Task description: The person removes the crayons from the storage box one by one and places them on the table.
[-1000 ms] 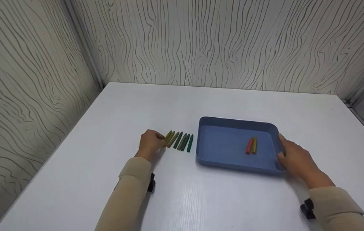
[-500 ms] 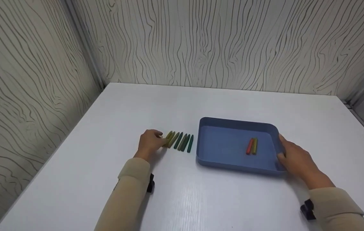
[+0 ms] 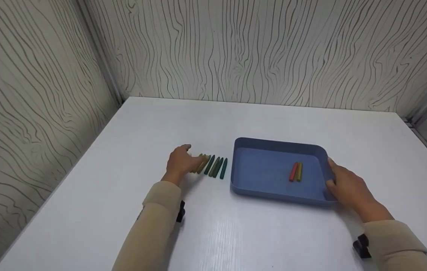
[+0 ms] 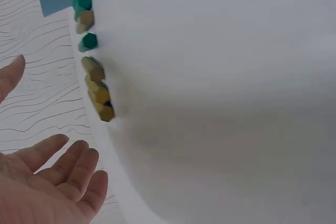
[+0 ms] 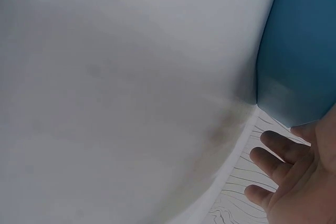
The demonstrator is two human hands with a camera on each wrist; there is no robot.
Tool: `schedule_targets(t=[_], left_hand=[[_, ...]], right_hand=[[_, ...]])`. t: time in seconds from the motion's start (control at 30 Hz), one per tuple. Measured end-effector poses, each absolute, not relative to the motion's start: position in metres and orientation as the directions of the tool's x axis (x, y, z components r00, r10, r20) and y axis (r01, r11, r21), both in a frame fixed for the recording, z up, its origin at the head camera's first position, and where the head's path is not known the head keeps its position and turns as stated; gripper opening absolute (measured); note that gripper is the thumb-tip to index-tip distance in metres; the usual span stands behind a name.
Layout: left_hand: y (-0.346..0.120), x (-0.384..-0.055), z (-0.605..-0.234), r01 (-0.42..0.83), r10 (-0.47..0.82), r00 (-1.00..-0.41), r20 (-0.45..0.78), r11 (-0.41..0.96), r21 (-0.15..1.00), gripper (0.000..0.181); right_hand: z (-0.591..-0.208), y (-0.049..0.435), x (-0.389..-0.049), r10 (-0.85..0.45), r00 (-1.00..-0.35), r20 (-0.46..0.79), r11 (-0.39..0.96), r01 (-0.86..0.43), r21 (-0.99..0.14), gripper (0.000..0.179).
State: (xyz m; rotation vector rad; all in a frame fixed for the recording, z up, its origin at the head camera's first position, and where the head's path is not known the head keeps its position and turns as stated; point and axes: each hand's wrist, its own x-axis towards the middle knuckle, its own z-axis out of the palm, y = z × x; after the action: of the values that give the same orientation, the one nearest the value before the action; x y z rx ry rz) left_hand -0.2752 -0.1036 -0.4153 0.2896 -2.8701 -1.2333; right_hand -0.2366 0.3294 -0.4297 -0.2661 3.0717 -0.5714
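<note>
Several green and olive-yellow crayons (image 3: pixel 216 166) lie side by side in a row on the white table. My left hand (image 3: pixel 182 163) hovers over the row's left end, its thumb and fingers spread and nothing between them; in the head view it covers part of the yellow crayons (image 4: pixel 100 98). To the right of the row stands a shallow blue tray (image 3: pixel 266 192). Inside it lie a red crayon (image 3: pixel 293 172) and a yellow crayon (image 3: pixel 299 172), close together. My right hand (image 3: pixel 349 188) holds the tray's right wall between thumb and index finger; the other fingers hang loose outside.
The white table (image 3: pixel 213 233) reaches to a wood-grain patterned wall (image 3: pixel 236 52) at the back, with another such panel (image 3: pixel 29 113) on the left. The crayon row lies close to the tray's left wall.
My left hand has lifted slightly and spread its thumb and fingers away from the leftmost yellow crayons. The right hand and the tray have stayed in place.
</note>
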Motion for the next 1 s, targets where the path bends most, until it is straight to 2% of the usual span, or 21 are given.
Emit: schedule_targets(t=[0.47, 0.67, 1.0], left_hand=[[-0.069, -0.28, -0.387, -0.062, -0.135, -0.99, 0.04, 0.672, 0.738, 0.071], [-0.043, -0.282, -0.381, 0.013, -0.091, -0.991, 0.097, 0.661, 0.751, 0.069], [0.008, -0.28, -0.381, 0.074, -0.025, -0.992, 0.125, 0.687, 0.723, 0.065]], right_hand=[[-0.428, 0.328, -0.236, -0.163, -0.986, 0.018, 0.918, -0.159, -0.363, 0.065], [-0.43, 0.33, -0.236, -0.158, -0.987, 0.016, 0.919, -0.153, -0.362, 0.065], [-0.428, 0.328, -0.234, -0.169, -0.985, 0.025, 0.914, -0.166, -0.371, 0.065]])
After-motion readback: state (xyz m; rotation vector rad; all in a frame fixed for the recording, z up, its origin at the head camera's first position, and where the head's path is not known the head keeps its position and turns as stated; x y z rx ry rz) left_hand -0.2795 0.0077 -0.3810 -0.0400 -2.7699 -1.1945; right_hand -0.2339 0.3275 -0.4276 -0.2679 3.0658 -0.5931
